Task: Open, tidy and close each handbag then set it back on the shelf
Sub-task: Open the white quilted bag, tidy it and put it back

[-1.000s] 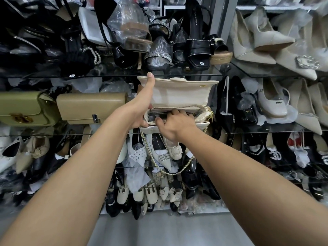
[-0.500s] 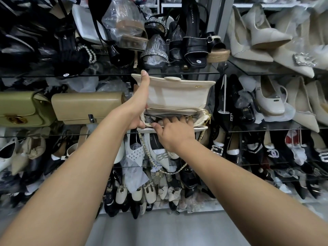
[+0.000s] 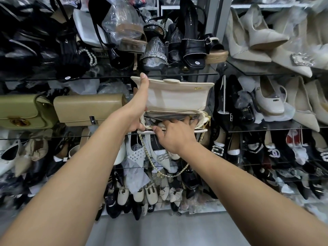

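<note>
The person is standing at a wall of glass shelves, holding a cream handbag (image 3: 177, 102) out in front of the middle shelf (image 3: 257, 127), not resting on it as far as I can tell. The left hand (image 3: 137, 105) is gripping the bag's left end, with one finger running up the edge of the raised flap (image 3: 177, 91) and pinning it open. The right hand (image 3: 174, 134) is reaching in over the front lip; its fingers (image 3: 184, 121) are spread and dipping into the mouth of the bag, pressing at the crumpled stuffing inside — whether they are closing on anything I cannot tell.

A gold chain strap (image 3: 159, 167) is hanging loose below the bag, looping down in front of the shoes on the lower shelves.

The bag looks light and fairly stiff in its flap and walls, softer around the zipped mouth, so it is probably best held by the ends or under the base rather than by the flap. The smooth finish may be a little slippery, and the dangling chain could snag on a shoe or shelf edge when the bag goes back. Two more bags — an olive handbag (image 3: 23, 110) and a tan handbag (image 3: 88, 109) — are sitting closed on the shelf to the left.
</note>
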